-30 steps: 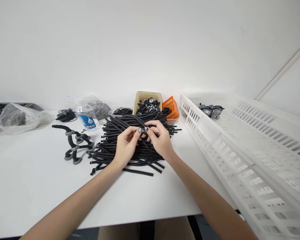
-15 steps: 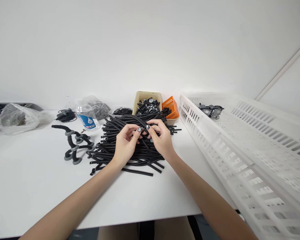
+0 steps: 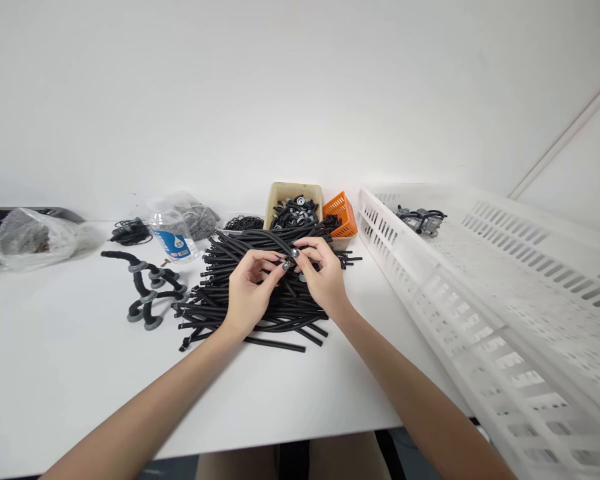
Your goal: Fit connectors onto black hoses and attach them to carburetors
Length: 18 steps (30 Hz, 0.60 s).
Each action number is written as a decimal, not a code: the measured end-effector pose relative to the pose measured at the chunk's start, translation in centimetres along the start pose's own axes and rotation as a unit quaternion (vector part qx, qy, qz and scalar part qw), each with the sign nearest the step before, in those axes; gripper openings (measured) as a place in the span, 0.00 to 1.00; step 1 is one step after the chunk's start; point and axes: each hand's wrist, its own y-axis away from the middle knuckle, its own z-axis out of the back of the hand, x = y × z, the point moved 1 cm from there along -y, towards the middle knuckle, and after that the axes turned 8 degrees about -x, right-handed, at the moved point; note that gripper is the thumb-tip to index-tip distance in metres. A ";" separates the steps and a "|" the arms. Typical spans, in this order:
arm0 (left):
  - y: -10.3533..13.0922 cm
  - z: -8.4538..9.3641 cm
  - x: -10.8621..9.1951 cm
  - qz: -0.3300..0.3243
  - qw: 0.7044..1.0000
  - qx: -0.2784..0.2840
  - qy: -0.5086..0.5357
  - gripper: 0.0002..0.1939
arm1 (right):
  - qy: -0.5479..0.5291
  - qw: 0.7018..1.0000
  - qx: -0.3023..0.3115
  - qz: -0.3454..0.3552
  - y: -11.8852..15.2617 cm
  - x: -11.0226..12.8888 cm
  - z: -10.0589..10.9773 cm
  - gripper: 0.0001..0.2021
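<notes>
Many black tubes (image 3: 260, 327) lie in a loose pile on the white table (image 3: 220, 400). Over the middle of the pile, my left hand (image 3: 250, 287) is closed, thumb and index finger pinched at something small and mostly hidden. My right hand (image 3: 323, 273) meets it fingertip to fingertip, also pinching; a short dark piece and a bit of grey show by its fingers. Left of the pile stand several black bent tubes with grey rings (image 3: 147, 293).
Behind the pile are a beige bin (image 3: 271, 200) of black and grey parts and an orange basket (image 3: 347, 217). A clear bottle (image 3: 173, 237) and plastic bags (image 3: 40, 240) are at the left. A large white crate (image 3: 430, 287), with grey parts (image 3: 423, 221) inside, fills the right.
My left thumb has moved slightly right, closer to the right fingertips, and my left fingers have shifted a little. My right hand has hardly moved.
</notes>
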 end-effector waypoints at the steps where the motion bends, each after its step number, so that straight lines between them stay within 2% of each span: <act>1: 0.0 0.0 0.0 -0.004 1.000 -0.005 -0.001 0.12 | 0.001 1.000 0.003 -0.001 0.0 0.0 0.0 0.07; 10: 0.0 0.2 0.1 -0.036 0.999 -0.025 -0.022 0.07 | 0.020 0.999 0.037 0.026 0.1 -0.1 0.0 0.07; 18: -0.2 0.3 0.2 -0.032 0.999 -0.022 0.002 0.10 | 0.047 0.995 0.060 0.061 0.3 0.0 0.0 0.05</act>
